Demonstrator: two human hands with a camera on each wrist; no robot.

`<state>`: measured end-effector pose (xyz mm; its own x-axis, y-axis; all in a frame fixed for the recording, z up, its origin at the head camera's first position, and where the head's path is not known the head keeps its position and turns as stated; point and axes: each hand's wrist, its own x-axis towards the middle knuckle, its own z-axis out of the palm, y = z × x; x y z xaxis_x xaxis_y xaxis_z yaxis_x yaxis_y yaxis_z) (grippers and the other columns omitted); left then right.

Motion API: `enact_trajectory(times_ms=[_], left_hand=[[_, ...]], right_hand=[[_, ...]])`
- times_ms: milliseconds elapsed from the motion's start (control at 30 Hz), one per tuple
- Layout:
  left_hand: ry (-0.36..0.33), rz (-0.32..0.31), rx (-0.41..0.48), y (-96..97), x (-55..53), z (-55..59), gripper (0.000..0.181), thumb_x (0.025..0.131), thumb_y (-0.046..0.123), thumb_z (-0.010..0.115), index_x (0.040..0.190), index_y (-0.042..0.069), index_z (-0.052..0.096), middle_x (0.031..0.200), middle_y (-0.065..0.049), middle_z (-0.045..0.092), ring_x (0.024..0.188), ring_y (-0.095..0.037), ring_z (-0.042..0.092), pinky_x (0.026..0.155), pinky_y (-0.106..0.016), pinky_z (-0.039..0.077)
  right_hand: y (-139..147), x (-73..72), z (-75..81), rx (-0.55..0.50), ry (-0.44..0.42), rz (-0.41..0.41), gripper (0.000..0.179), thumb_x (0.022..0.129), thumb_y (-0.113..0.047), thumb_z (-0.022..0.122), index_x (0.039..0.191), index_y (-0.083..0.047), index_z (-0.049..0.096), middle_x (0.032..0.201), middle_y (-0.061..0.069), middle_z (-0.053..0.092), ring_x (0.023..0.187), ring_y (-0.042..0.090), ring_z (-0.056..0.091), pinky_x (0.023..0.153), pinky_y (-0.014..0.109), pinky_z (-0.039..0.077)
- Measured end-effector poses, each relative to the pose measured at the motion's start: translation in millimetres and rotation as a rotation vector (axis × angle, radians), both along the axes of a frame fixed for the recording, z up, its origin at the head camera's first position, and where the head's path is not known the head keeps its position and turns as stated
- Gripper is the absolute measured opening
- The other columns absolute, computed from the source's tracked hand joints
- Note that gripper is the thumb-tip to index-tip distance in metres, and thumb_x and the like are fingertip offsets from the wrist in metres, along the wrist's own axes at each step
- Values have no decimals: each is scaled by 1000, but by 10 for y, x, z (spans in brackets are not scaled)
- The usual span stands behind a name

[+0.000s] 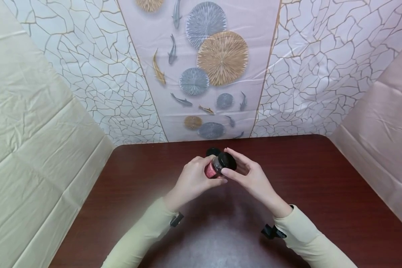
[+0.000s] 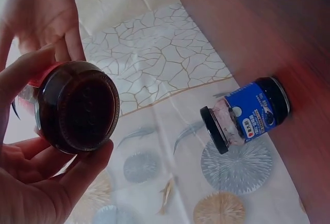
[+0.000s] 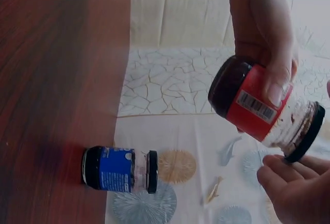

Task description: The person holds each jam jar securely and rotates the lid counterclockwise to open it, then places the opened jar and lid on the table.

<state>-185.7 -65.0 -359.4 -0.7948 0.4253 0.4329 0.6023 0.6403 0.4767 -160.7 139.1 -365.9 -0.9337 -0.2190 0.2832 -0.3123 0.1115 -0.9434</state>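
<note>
My left hand [image 1: 193,180] grips the body of a glass jar [image 3: 252,100] with a red label and a barcode. It is held tilted, and its dark bottom faces the left wrist view. My right hand [image 1: 252,178] pinches the jar's black lid [image 1: 227,160], thumb on the near side and a finger on the far side. Specks cling inside the clear glass neck, below the lid. Behind the hands, a second jar [image 2: 250,113] with a blue label and black lid stands on the table; in the head view only its lid [image 1: 213,151] shows.
The dark red-brown table [image 1: 140,186] has rounded far corners. A patterned cloth [image 1: 194,108] with fish and round motifs hangs behind it. Pale cloth walls, one left [image 1: 37,141] and one right [image 1: 378,137], flank it. Black straps [image 1: 273,231] sit at the wrists.
</note>
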Motion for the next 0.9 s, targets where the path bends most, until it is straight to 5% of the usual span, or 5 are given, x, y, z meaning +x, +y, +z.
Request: enact_trajectory(times_ms=[167, 367, 567, 733, 900], left_hand=[[-15, -21, 12, 1, -10, -10, 44, 72, 44, 90, 102, 20, 68, 79, 8, 59, 75, -11, 53, 62, -27, 44], [-134, -72, 37, -36, -30, -8, 41, 71, 48, 90, 94, 23, 67, 75, 7, 57, 72, -12, 53, 61, -27, 44], [-265, -178, 65, -82, -50, 12, 38, 72, 48, 89, 95, 30, 66, 66, 12, 52, 66, -7, 50, 58, -24, 41], [-393, -261, 78, -117, -53, 55, 35, 73, 45, 89, 85, 27, 62, 61, 10, 47, 60, -4, 46, 55, -24, 37], [-548, -339, 106, -160, -39, 88, 29, 76, 38, 89, 91, 26, 66, 65, 7, 51, 66, -6, 52, 61, -25, 41]], right_hand=[[-29, 12, -2, 10, 14, -51, 60, 90, -23, 78, 145, -21, 55, 146, 3, 55, 126, 21, 58, 94, 23, 50], [16, -2, -25, 50, 10, -16, 57, 91, -23, 78, 144, -22, 57, 143, -2, 57, 124, 20, 60, 93, 25, 50], [66, -1, -49, 65, 34, 75, 57, 92, -18, 75, 145, -20, 55, 144, 1, 56, 122, 22, 61, 93, 29, 51], [102, 6, -51, 28, 66, 163, 59, 91, -11, 76, 145, -19, 55, 147, 5, 54, 126, 22, 58, 95, 29, 51], [146, 12, -54, -15, 94, 284, 60, 91, -3, 73, 147, -13, 52, 150, 13, 50, 129, 22, 56, 97, 29, 50]])
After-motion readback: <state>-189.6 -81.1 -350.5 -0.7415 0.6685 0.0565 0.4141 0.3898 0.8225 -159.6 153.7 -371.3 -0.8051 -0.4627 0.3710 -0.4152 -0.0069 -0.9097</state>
